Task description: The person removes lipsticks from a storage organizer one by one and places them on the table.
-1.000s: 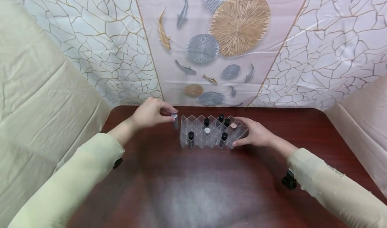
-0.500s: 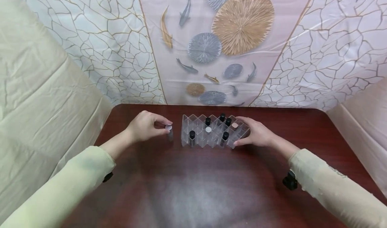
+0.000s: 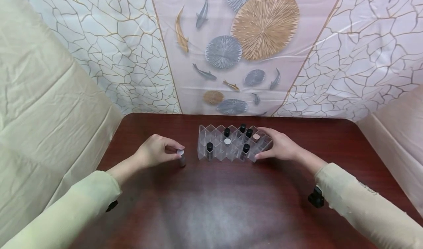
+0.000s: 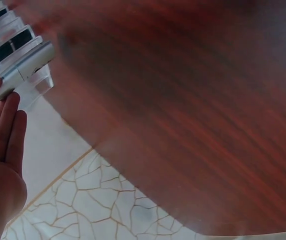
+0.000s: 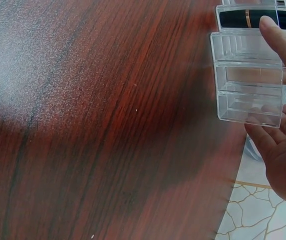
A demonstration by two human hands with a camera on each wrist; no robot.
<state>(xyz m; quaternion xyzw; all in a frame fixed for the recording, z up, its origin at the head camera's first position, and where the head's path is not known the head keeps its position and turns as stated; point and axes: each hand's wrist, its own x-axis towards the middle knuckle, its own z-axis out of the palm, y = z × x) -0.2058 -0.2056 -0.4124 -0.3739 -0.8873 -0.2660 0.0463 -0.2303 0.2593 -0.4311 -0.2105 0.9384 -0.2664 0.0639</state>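
Note:
My left hand (image 3: pixel 155 152) pinches a silver lipstick tube (image 3: pixel 181 158) by its top end between thumb and fingertips. The tube stands almost upright close over the table, left of a clear lipstick organizer (image 3: pixel 219 153). In the left wrist view the silver lipstick (image 4: pixel 29 67) overlaps the organizer behind it. My right hand (image 3: pixel 280 145) grips the organizer's right end, thumb at the front and fingers at the back. Several black-capped lipsticks (image 3: pixel 209 151), a white-topped one (image 3: pixel 227 141) and a pink-topped one (image 3: pixel 256 137) stand in its diamond-shaped compartments.
The dark red wooden table (image 3: pixel 211 205) carries the organizer near its back edge. A patterned curtain (image 3: pixel 228 83) hangs right behind it. Pale cloth panels (image 3: pixel 49 94) close in both sides.
My left hand has moved leftward and toward the front with the silver lipstick, away from the organizer's left end, and lowered it toward the table. The right hand keeps its grip.

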